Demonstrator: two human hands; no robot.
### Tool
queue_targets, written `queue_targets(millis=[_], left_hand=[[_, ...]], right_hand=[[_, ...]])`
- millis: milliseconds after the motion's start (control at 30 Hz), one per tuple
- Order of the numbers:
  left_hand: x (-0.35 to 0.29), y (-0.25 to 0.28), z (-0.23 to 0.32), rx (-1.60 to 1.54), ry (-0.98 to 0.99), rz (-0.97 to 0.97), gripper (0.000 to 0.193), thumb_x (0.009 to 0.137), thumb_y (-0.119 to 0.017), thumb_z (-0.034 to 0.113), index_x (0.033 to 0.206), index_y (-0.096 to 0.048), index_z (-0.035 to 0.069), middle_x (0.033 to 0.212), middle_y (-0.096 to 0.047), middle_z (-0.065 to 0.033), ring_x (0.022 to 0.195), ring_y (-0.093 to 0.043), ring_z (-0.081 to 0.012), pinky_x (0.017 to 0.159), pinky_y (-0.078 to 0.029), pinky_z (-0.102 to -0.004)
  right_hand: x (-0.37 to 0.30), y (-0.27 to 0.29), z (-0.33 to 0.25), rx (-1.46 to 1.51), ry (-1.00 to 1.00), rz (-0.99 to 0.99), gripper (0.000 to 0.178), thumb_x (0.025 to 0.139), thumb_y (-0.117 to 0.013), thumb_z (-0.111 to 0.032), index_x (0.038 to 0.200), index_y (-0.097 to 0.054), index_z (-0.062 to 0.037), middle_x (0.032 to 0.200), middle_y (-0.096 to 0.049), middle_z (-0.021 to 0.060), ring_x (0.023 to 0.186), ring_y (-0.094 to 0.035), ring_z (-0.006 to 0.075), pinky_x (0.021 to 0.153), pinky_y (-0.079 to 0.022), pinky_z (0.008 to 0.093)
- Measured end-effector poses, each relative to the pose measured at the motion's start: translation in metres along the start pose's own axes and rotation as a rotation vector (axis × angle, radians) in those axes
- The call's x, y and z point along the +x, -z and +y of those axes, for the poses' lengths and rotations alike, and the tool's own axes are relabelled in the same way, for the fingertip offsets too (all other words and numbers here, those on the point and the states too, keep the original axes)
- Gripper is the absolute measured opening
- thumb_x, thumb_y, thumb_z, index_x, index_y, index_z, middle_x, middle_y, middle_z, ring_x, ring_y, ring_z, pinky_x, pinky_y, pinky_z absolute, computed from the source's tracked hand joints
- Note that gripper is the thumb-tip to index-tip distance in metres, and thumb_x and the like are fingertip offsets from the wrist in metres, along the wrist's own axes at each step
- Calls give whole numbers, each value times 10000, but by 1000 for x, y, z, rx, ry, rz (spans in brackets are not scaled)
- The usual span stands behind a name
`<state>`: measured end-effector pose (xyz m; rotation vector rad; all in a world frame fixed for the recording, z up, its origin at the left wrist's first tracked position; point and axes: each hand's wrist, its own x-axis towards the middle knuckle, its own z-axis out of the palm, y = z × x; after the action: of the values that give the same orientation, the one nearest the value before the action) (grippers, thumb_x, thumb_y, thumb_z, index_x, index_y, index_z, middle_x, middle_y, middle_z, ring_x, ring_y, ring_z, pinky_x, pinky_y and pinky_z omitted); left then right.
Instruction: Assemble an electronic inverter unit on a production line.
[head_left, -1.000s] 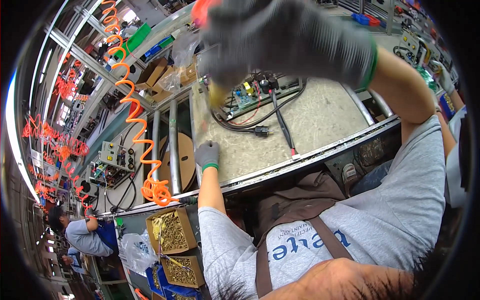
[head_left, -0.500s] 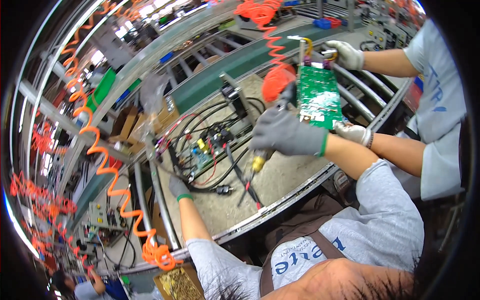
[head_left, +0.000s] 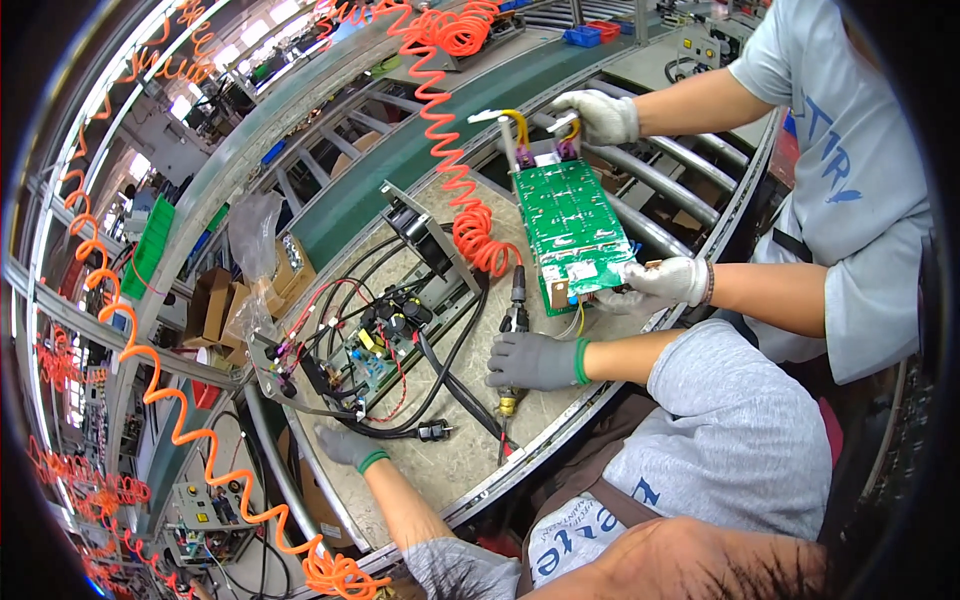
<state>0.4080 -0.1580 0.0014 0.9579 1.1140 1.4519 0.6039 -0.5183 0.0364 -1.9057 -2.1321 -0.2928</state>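
My right hand point(head_left: 538, 360), in a grey glove with a green cuff, is closed around an air screwdriver point(head_left: 516, 308) with a brass-coloured nose, low over the bench board. The tool's tip points toward the near edge. My left hand point(head_left: 346, 447), gloved alike, lies flat on the board's near left, just short of an electronics assembly point(head_left: 385, 340). That assembly has a metal frame, fan, circuit board and cables. Its black plug point(head_left: 434, 430) lies between my hands. Beyond my right hand, a co-worker's white-gloved hands point(head_left: 665, 282) hold a green circuit board point(head_left: 575, 220) tilted.
An orange coiled air hose point(head_left: 440, 110) hangs down to the screwdriver; another coiled hose point(head_left: 165, 395) hangs at the left. Metal rollers point(head_left: 660, 180) flank the bench board point(head_left: 470, 465) on the right. A green conveyor point(head_left: 350, 225) runs behind. Cardboard boxes point(head_left: 212, 305) stand at back left.
My right hand has come down toward the near edge with the screwdriver. My left hand has drawn back slightly from the assembly. The co-worker's circuit board has moved over the bench; the view has shifted.
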Motion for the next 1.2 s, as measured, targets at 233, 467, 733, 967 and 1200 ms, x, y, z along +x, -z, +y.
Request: queue_targets(millis=[233, 467, 733, 967, 1200], left_hand=[[-209, -63, 134, 72, -732, -508, 344, 903, -547, 104, 1206, -546, -58, 1146, -608, -159, 1037, -588, -220, 902, -467, -328], [-299, -191, 101, 32, -48, -1390, 713, 812, -669, 144, 1397, -332, -82, 1331, -503, -230, 1225, -515, -311, 1025, -413, -392], [-257, -317, -7, 361, -255, -1166, 734, 684, -794, 189, 1295, -465, -50, 1227, -586, -200, 1116, -582, -269, 936, -462, -366], [-272, -343, 38, 657, -178, -1629, 325, 735, -792, 97, 1016, -667, -9, 889, -681, -40, 774, -626, -123, 681, -498, -280], [-261, -339, 42, 580, -179, -1615, 259, 703, -795, 82, 907, -663, -9, 818, -667, -49, 727, -609, -129, 663, -502, -300]], right_hand=[[-129, 102, -31, 1491, -292, -296, 274, 946, -602, -248, 1053, -634, 3, 895, -644, 53, 850, -583, 139, 797, -487, 320], [-144, 87, 49, 1120, -799, 74, 405, 868, -615, -176, 1245, -566, -37, 1210, -523, 121, 1048, -549, 195, 848, -427, 326], [-88, 60, 217, 885, -803, 771, 687, 792, -739, -220, 1377, -452, -5, 1511, -297, 184, 1310, -416, 291, 1085, -334, 386], [-92, 79, 290, 515, -584, 289, 593, 706, -784, -399, 1234, -636, -174, 1407, -445, 237, 1460, -76, 341, 1164, -168, 371], [-63, 101, 288, 870, -522, 74, 453, 733, -806, -126, 1117, -616, 20, 981, -650, 69, 943, -596, 136, 898, -459, 304]])
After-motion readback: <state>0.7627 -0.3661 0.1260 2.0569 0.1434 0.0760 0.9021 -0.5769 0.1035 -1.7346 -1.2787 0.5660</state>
